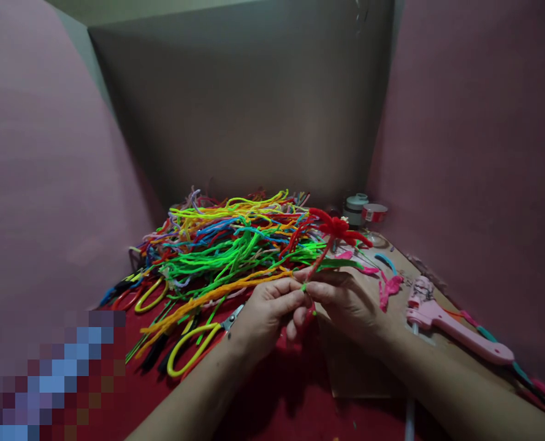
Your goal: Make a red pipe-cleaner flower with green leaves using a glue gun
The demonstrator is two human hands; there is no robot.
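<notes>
Both hands meet at the centre, fingertips pinched around the stem of a red pipe-cleaner flower (336,229). My left hand (272,309) is closed, thumb and index finger pressing a small green bit on the stem. My right hand (343,301) pinches the same spot from the other side. Above the fingers the flower's red petals spread out, and a green leaf-shaped piece (341,264) sticks out to the right over my right hand. The stem's lower end is partly hidden behind the fingers.
Behind my hands lies a big heap of coloured pipe cleaners (226,245). Yellow-handled scissors (194,349) rest beside my left forearm. To the right, a pink glue gun (460,334) and pink pipe-cleaner pieces (389,288) lie on a cardboard sheet (359,367). A tape roll (374,212) stands behind.
</notes>
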